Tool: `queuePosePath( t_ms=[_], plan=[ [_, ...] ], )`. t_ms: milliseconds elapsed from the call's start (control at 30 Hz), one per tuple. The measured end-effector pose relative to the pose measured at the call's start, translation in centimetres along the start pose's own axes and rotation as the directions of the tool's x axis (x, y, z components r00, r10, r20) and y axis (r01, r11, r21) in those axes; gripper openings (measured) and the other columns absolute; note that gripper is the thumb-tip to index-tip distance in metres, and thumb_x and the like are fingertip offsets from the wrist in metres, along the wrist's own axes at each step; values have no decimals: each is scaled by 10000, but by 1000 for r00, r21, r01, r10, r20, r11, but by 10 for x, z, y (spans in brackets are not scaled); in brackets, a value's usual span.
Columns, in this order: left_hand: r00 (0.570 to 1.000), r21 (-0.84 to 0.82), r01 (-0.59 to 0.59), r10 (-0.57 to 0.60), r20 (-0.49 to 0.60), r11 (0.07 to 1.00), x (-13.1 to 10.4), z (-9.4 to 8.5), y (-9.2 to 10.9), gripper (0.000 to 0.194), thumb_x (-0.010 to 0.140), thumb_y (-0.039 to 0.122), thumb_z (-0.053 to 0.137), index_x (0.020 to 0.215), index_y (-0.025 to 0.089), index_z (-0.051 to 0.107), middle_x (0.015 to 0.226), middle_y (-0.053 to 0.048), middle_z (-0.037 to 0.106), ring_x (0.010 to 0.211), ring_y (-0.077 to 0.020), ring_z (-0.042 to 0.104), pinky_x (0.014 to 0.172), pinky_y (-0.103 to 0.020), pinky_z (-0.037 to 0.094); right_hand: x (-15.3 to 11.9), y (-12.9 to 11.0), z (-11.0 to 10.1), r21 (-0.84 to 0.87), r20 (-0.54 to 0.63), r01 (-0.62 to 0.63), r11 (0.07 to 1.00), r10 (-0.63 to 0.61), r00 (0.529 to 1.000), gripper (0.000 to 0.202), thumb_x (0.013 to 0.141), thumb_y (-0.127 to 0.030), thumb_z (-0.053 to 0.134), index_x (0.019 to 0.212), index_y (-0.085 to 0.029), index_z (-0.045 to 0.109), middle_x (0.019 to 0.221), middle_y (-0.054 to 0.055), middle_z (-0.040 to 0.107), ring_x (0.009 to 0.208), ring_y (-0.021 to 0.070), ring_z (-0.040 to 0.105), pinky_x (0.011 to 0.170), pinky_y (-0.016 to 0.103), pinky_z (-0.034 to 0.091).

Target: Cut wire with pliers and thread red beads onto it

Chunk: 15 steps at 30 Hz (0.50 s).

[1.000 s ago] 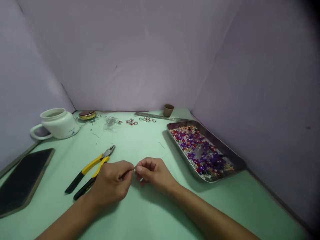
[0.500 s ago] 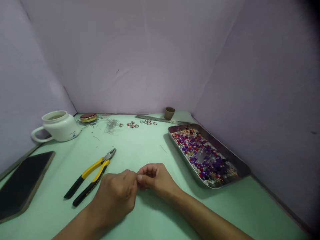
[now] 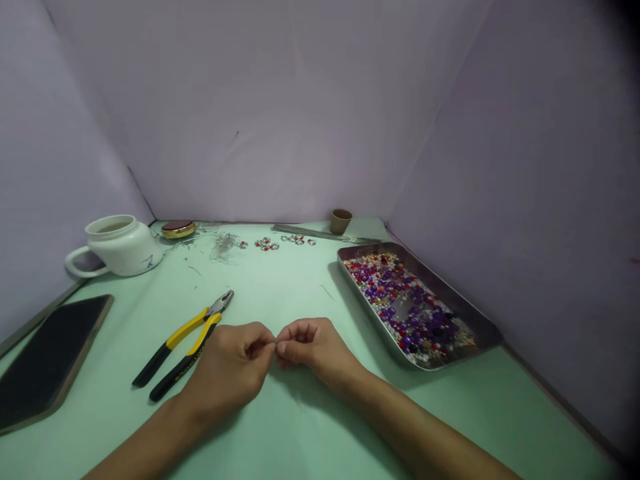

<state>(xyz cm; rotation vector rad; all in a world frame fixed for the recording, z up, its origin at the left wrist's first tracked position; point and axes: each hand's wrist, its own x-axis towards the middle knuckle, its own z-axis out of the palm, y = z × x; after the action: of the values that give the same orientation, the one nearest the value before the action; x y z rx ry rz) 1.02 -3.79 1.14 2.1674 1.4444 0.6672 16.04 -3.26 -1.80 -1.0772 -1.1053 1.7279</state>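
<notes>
Three plain lilac-grey walls enclose the work area: left wall [image 3: 55, 133], back wall [image 3: 310, 100] and right wall [image 3: 530, 200]. The back wall shows faint creases and one small dark mark [image 3: 237, 135]. The tabletop [image 3: 280, 283] is pale green, with a dark strip [image 3: 40, 319] along its left edge. Lighting is soft and dim; the right wall is more shaded.

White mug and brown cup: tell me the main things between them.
In the head view: a gold-rimmed case, a wire tangle, red-beaded pieces and part of a wire bundle.
</notes>
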Motion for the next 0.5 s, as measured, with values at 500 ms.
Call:
queuePosePath(
  t_ms=[500],
  plan=[
    [997,2,70,-70,22,998,0,3,-2,202,696,236,461,553,168,587,441,40,456,441,-99,410,436,-206,308,-7,3,3,-517,-37,196,833,-251,967,138,669,-155,515,676,-136,652,551,0,552,504,83,432,465,202,331]
  ],
)
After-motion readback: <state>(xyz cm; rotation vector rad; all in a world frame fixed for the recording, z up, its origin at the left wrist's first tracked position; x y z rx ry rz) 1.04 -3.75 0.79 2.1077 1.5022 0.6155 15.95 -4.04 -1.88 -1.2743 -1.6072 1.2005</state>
